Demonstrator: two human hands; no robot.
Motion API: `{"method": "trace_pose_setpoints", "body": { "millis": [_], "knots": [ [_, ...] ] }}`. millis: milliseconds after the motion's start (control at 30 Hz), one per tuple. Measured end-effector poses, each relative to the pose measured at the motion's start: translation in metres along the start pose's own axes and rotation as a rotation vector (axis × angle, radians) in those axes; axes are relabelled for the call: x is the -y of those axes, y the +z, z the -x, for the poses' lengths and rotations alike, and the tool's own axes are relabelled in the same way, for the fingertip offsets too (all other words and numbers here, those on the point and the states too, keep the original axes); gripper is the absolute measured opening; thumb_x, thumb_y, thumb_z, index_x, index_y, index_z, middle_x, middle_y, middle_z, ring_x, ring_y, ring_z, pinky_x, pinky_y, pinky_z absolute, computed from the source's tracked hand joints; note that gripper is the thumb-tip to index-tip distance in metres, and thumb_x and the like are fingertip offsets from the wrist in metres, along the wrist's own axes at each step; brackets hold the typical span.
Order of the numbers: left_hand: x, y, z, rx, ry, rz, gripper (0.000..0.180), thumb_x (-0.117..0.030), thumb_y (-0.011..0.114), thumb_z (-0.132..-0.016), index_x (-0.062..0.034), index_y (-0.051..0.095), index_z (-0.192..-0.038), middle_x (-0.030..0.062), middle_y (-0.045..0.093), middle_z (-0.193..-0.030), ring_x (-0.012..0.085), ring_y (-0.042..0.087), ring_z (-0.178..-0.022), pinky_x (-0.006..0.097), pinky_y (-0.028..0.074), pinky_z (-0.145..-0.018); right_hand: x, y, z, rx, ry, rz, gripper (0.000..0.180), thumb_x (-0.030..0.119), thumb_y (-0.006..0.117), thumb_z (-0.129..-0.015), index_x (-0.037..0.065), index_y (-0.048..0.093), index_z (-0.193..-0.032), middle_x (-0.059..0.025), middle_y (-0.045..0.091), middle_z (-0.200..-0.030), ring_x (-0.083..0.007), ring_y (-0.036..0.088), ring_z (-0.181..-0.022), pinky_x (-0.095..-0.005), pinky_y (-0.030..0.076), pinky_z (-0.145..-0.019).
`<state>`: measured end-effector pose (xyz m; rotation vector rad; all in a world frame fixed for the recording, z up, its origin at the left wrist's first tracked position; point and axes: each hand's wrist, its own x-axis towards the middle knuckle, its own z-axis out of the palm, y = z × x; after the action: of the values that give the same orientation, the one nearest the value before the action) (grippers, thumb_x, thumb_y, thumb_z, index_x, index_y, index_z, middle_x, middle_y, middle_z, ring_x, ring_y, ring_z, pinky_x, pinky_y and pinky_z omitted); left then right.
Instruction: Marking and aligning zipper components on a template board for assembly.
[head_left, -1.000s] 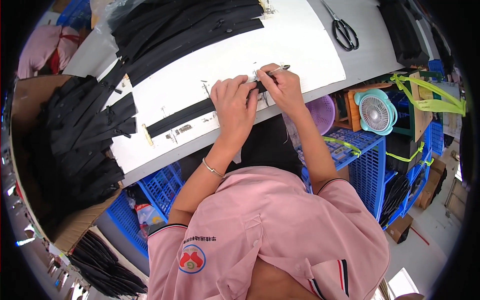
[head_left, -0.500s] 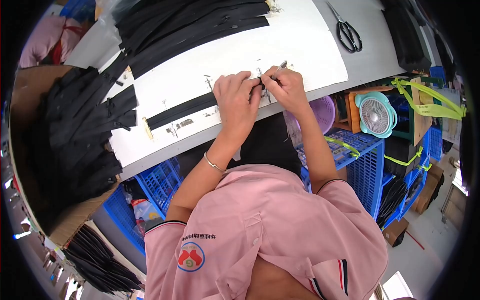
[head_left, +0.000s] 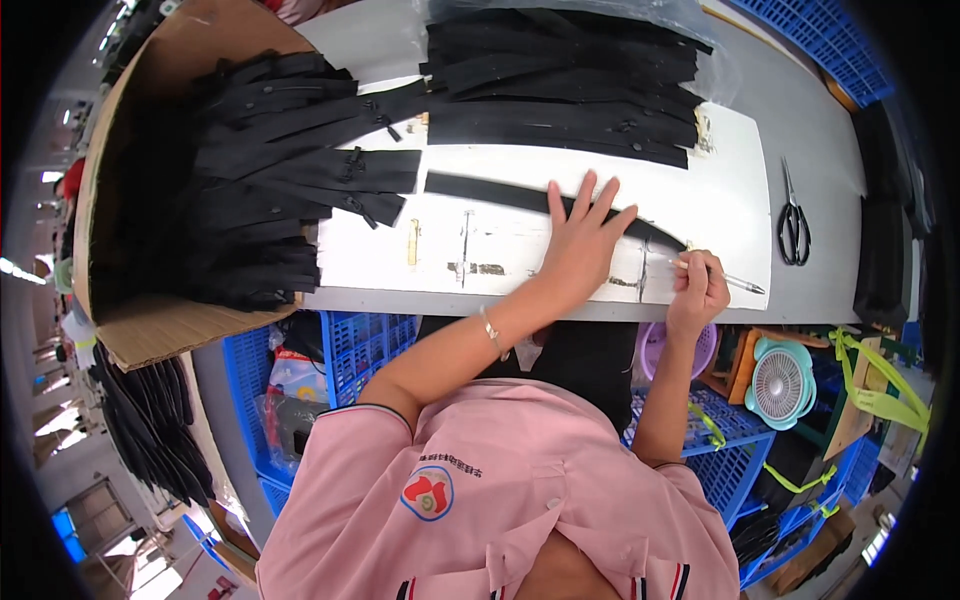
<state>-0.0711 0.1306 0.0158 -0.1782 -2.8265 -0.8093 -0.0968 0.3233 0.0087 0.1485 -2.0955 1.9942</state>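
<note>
A single black zipper strip [head_left: 490, 190] lies slantwise across the white board [head_left: 560, 165], its right end curving toward me. My left hand [head_left: 580, 245] rests on it with the fingers spread, palm down. At the strip's right end, my right hand [head_left: 698, 292] is closed round a slim pen [head_left: 742, 284], whose tip points right. The fingers of that hand are by the strip's end; whether they also pinch it I cannot tell. Dark lines and smudges [head_left: 487, 268] mark the board in front of the strip.
More black zippers [head_left: 560, 80] lie in rows at the back of the board. To the left, others spill from a cardboard box [head_left: 140, 335]. Black-handled scissors [head_left: 794, 232] lie at the right. Below the table edge are blue crates [head_left: 372, 350], a purple basket [head_left: 655, 355] and a small fan [head_left: 780, 384].
The strip has shifted back off the marked lines and now slants. My left hand has opened flat on it. My right hand has moved right and nearer the edge with the pen. The view has turned.
</note>
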Motion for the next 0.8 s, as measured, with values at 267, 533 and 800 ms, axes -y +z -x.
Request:
{"method": "trace_pose_setpoints", "body": {
  "millis": [267,533,800],
  "knots": [
    [0.042,-0.019,-0.056,-0.171,-0.003,0.237,0.04,-0.015,0.064,-0.099,-0.0067,0.063,-0.138,0.02,0.049,-0.153,0.04,0.033,-0.151,0.059,0.014,-0.125,-0.004,0.004,-0.003,-0.011,0.058,0.036,0.017,0.01,0.062,-0.102,-0.002,0.07,-0.095,-0.005,0.067,-0.082,-0.0055,0.048,-0.06,-0.0205,0.037,-0.054],
    [0.142,-0.108,0.071,-0.361,-0.17,-0.174,0.054,0.007,0.056,-0.08,-0.0118,0.066,-0.13,0.0119,0.055,-0.147,0.0366,0.037,-0.149,0.06,0.015,-0.125,0.0,0.009,-0.006,0.037,0.07,0.044,0.016,0.011,0.063,-0.103,-0.002,0.072,-0.099,-0.0037,0.068,-0.083,-0.004,0.049,-0.061,-0.0193,0.038,-0.055],
    [0.207,-0.162,0.097,-0.313,-0.321,-0.375,0.021,-0.017,0.064,-0.099,-0.0093,0.074,-0.116,0.0067,0.069,-0.132,0.0315,0.051,-0.138,0.058,0.022,-0.122,0.002,0.005,-0.004,0.038,0.102,0.043,0.015,0.011,0.065,-0.102,-0.001,0.071,-0.098,-0.0044,0.071,-0.086,-0.0041,0.053,-0.065,-0.0196,0.042,-0.057]
  ]
}}
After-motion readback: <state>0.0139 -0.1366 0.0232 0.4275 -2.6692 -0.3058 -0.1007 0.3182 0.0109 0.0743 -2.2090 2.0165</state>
